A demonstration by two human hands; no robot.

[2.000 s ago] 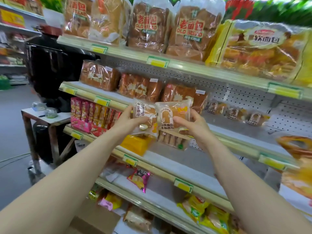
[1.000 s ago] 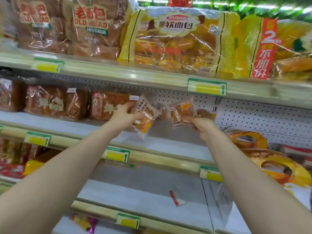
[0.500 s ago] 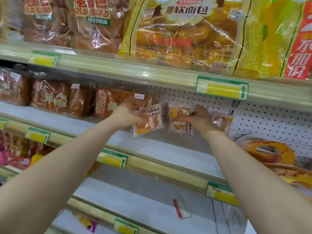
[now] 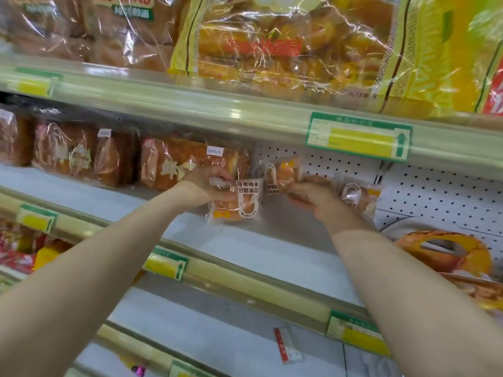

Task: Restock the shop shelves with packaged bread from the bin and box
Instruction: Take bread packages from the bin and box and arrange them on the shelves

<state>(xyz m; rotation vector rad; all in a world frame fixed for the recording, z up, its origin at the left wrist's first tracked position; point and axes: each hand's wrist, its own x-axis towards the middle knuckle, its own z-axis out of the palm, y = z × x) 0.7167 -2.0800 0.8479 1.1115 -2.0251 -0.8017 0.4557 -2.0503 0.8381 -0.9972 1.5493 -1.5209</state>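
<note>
My left hand [image 4: 202,187] grips a small clear bread packet [image 4: 238,204] by its top edge; the packet hangs upside down just above the white middle shelf [image 4: 245,246]. My right hand [image 4: 313,198] holds a second small bread packet [image 4: 281,174] upright against the pegboard back wall. A third small packet [image 4: 356,195] stands on the shelf just right of my right hand. Both hands are deep in the shelf, close together.
Brown wrapped loaves [image 4: 174,164] line the middle shelf to the left. Large yellow bread bags [image 4: 299,47] fill the top shelf. A ring-shaped bread pack [image 4: 446,251] lies at the right. A small red-and-white tag [image 4: 285,344] lies on the lower shelf.
Both hands have carried their packets up from chest height and into the middle shelf. The right packet now stands at the back wall; the left one has dropped toward the shelf surface.
</note>
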